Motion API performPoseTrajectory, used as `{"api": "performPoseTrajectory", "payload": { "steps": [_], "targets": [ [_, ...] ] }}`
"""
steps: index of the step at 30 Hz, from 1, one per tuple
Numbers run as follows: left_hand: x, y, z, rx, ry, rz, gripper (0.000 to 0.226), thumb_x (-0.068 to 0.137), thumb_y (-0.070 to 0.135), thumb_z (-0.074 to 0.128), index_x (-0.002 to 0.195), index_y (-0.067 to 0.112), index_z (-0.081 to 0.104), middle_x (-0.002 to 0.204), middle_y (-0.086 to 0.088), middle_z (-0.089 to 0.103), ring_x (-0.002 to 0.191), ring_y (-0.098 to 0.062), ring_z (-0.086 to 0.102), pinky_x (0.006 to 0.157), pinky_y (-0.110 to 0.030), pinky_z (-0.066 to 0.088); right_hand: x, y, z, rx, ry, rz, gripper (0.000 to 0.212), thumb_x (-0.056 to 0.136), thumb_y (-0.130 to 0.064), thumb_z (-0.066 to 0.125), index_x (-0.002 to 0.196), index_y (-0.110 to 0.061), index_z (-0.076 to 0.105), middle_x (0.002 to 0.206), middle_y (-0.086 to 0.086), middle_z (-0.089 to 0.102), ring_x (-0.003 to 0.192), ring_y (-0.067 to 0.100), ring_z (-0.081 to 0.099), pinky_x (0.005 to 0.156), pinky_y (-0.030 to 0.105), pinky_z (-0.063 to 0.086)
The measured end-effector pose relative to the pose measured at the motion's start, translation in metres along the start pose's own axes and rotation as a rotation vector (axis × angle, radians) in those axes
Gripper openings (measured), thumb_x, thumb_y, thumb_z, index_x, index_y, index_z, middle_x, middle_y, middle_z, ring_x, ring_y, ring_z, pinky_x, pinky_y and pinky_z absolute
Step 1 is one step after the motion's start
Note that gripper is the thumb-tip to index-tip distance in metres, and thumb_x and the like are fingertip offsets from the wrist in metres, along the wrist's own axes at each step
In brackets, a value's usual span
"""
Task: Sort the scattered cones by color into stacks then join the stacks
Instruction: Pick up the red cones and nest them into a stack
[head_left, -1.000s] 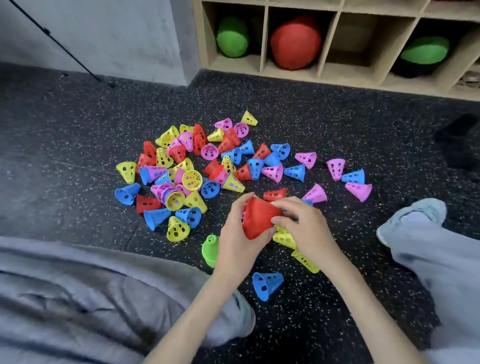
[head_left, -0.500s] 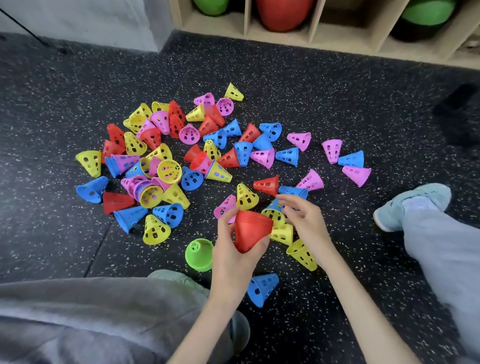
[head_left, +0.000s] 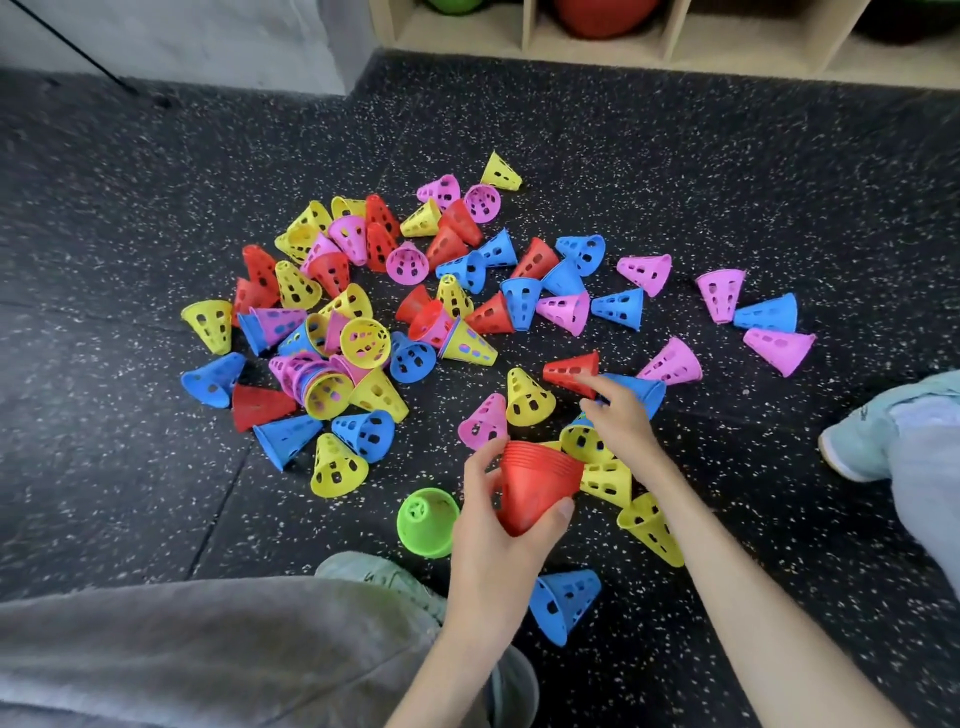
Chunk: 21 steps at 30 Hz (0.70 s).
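Many small perforated cones in red, yellow, blue and pink lie scattered on the dark speckled floor. My left hand grips a stack of nested red cones, wide end up. My right hand stretches forward with fingers apart, its fingertips at a single red cone lying on its side; nothing is in its grasp. A green stack stands just left of my left hand. Yellow cones lie under my right wrist.
A blue cone lies near my left forearm. My grey trouser legs fill the bottom left, and a pale shoe sits at the right edge. A wooden shelf unit with balls stands at the back.
My right hand left the red stack and moved forward toward the lone red cone. My left hand kept the stack, lowering it slightly. The view tipped downward.
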<state>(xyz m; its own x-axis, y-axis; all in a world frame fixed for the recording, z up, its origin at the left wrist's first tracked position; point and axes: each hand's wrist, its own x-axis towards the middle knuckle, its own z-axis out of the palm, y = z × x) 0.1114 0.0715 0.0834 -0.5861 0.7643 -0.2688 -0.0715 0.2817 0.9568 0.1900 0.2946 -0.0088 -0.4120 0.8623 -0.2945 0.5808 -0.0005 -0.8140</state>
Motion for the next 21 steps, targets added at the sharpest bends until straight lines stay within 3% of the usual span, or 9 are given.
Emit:
{"api": "performPoseTrajectory", "payload": {
  "steps": [2,8,12,15,17,21],
  "targets": [
    [-0.001,-0.002,-0.003,0.022,0.01,0.016,0.07,0.081,0.028,0.086,0.129,0.055,0.042,0.115,0.013,0.066,0.092,-0.014,0.071,0.083,-0.041,0.061,0.005,-0.006,0.006,-0.016,0.024,0.009,0.041,0.101,-0.007,0.053,0.14,-0.018,0.06,0.146,0.001,0.056,0.136,0.019,0.05,0.114,0.039,0.042],
    [0.0,-0.002,-0.011,0.041,0.054,0.023,0.072,0.08,0.031,0.086,0.131,0.054,0.041,0.116,0.012,0.065,0.094,-0.01,0.07,0.084,-0.038,0.06,-0.015,-0.048,0.008,0.062,0.336,-0.094,0.031,0.097,-0.004,0.055,0.117,-0.016,0.076,0.119,-0.002,0.073,0.113,0.014,0.065,0.102,0.036,0.052],
    [0.0,0.003,-0.015,0.031,0.057,0.06,0.072,0.081,0.031,0.085,0.131,0.054,0.04,0.118,0.008,0.064,0.093,-0.012,0.069,0.081,-0.035,0.061,-0.042,-0.098,-0.002,0.208,0.279,-0.262,0.031,0.095,-0.002,0.057,0.104,-0.027,0.073,0.103,-0.01,0.074,0.098,-0.003,0.066,0.091,0.021,0.054],
    [-0.003,0.009,-0.017,0.006,0.083,0.105,0.071,0.083,0.025,0.084,0.132,0.05,0.04,0.118,0.009,0.065,0.092,-0.011,0.068,0.078,-0.024,0.058,-0.068,-0.13,-0.011,0.31,0.215,-0.343,0.033,0.094,-0.006,0.059,0.103,-0.037,0.068,0.097,-0.007,0.076,0.089,0.001,0.067,0.079,0.019,0.049],
    [-0.004,0.013,-0.02,0.01,0.105,0.114,0.071,0.083,0.027,0.083,0.131,0.052,0.038,0.118,0.009,0.064,0.095,-0.009,0.068,0.079,-0.02,0.055,-0.084,-0.146,-0.017,0.302,0.164,-0.38,0.033,0.094,-0.006,0.06,0.108,-0.033,0.071,0.091,-0.008,0.075,0.086,0.002,0.066,0.08,0.021,0.049],
    [-0.008,0.018,-0.03,0.012,0.139,0.112,0.072,0.085,0.029,0.082,0.136,0.045,0.034,0.121,0.009,0.063,0.098,-0.009,0.068,0.077,-0.014,0.053,-0.112,-0.168,-0.024,0.163,0.087,-0.442,0.03,0.094,0.0,0.06,0.107,-0.022,0.076,0.102,-0.013,0.075,0.095,-0.004,0.068,0.086,0.017,0.051]
  ]
}}
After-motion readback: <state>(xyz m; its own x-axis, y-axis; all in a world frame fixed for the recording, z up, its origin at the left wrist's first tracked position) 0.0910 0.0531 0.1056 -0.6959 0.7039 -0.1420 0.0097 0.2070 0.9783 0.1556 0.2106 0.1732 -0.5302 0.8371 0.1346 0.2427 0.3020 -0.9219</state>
